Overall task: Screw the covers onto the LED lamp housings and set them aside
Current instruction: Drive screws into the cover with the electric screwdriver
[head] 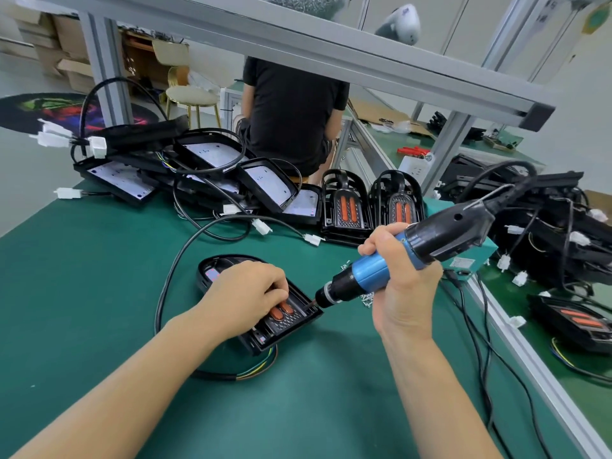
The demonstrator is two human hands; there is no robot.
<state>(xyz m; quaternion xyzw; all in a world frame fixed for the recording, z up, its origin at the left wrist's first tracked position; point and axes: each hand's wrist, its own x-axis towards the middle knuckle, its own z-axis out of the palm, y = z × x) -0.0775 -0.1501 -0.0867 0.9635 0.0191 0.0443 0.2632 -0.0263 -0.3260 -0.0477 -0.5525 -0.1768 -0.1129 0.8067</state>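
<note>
Driving a cover screw, lamp pinned flat on the mat

Your left hand (246, 293) sits on top of the lamp (261, 304) in front of you, fingers curled down onto the cover (291, 314) to hold it to the housing, while your right hand (402, 276) is wrapped tight round the driver (374, 270), bit tip at the lamp's right edge where a screw hole looks to be. Loose screws (366, 298) lie just right of the lamp, under the driver. Behind the lamp: a heap of open housings (205, 167), with two covered ones (371, 203) propped up to its right. The lamp looks like light, stiff plastic, so it'll probably skate on the mat (99, 260) if you ease off; keep pressing near the screw. I'd lift it by the rim, not the cable (172, 276), and stay off the orange lenses.
</note>
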